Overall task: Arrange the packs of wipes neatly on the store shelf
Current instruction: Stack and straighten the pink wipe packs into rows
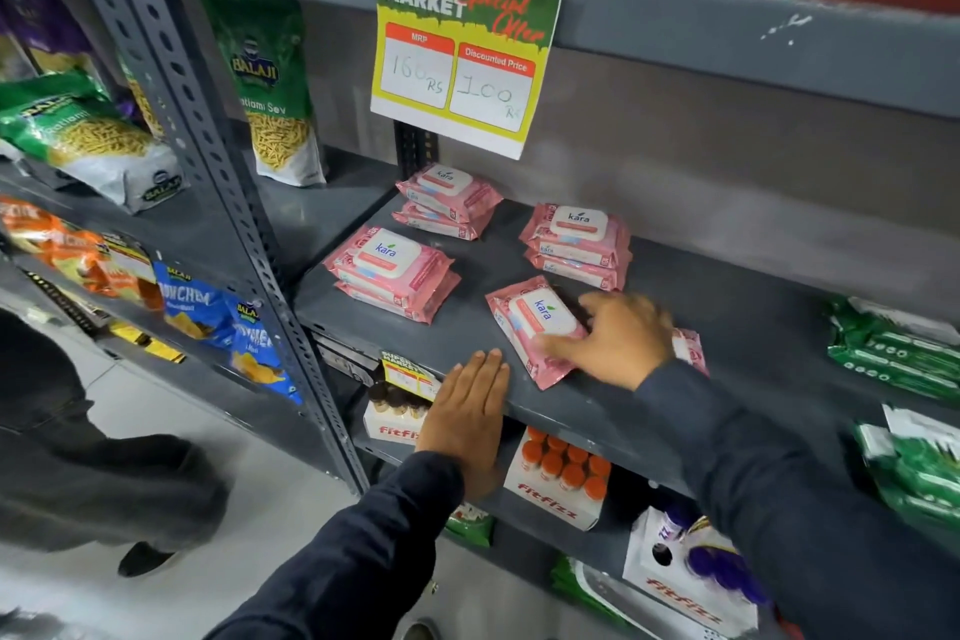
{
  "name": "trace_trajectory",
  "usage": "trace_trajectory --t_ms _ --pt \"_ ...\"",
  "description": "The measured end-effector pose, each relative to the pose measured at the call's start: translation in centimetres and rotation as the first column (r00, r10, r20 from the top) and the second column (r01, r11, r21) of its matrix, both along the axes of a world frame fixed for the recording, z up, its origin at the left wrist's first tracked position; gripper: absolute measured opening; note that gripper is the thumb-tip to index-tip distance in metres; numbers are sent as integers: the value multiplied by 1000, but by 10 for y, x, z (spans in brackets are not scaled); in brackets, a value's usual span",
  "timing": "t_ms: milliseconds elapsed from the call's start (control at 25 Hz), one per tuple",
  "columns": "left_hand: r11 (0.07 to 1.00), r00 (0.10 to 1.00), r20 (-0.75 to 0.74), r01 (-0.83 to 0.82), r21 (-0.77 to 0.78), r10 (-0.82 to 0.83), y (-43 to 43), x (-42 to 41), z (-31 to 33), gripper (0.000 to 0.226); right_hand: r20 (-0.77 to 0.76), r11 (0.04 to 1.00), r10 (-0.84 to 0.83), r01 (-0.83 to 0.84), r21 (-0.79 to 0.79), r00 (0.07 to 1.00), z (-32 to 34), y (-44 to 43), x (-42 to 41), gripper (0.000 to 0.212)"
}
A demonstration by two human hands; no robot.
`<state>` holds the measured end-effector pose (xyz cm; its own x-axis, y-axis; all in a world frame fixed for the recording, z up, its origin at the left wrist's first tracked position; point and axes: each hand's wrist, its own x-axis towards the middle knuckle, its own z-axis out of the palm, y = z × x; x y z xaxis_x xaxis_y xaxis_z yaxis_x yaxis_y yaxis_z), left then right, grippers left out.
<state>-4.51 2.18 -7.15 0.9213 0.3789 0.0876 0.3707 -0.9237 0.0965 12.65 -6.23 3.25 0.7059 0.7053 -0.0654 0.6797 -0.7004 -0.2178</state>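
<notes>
Pink packs of wipes lie on the grey shelf point(753, 327). A stack point(449, 200) sits at the back left, another stack point(392, 273) in front of it, and a third stack point(574, 244) at the back middle. A single skewed pack point(530, 327) lies near the front edge, with my right hand point(618, 338) gripping its right end. Part of another pink pack point(688, 348) shows behind my wrist. My left hand point(467, 418) rests flat on the shelf's front edge, fingers together, holding nothing.
A yellow price sign point(462, 57) hangs from the shelf above. Green packs point(893, 348) lie at the shelf's right. Boxes of bottles point(561, 478) fill the shelf below. Snack bags point(270, 88) stand to the left past the upright post. A person's legs point(78, 431) stand at lower left.
</notes>
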Motion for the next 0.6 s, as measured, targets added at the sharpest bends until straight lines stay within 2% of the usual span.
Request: trace_trajectory --t_ms 40,80,160,240,440,600 --pt "1000 1000 -2 0 0 0 0 0 0 92 43 994 -7 12 -109 999 -7 -2 -11 86" --pt "1000 1000 -1 -2 1 2 0 0 -1 90 59 988 -17 26 -154 998 -14 -2 -16 90" --pt "1000 1000 2 -5 0 5 1 -1 -2 85 53 987 -28 36 -154 998 -21 0 -16 82" --pt "1000 1000 -3 -9 4 9 -1 -1 -1 87 29 988 36 -31 -150 999 -22 1 -7 72" --pt "999 1000 0 -29 27 29 -4 -1 -1 84 -45 984 99 -105 -142 994 -18 6 6 75" --pt "1000 1000 9 -22 19 22 -3 -2 -2 80 -168 987 135 -149 -68 976 -7 -6 14 115"
